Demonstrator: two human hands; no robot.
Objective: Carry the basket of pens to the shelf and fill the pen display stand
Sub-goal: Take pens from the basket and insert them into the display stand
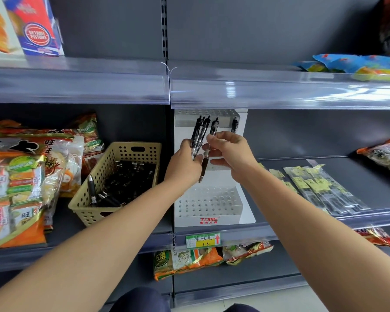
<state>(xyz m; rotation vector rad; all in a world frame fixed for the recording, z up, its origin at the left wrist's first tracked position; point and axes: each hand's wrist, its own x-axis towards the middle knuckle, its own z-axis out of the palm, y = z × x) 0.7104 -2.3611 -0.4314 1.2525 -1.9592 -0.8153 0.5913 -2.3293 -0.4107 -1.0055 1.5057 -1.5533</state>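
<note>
Black pens fill both hands: the left hand grips a small bunch, the right hand pinches one pen before the white pen display stand (one pen already stands in it). Left of the stand, near the shelf's front edge, the beige basket holds more pens.

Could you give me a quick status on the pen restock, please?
Left hand holds a bunch of pens. Right hand pinches one pen at the display stand. Basket on shelf, still holding pens. Nothing blocking.
</note>
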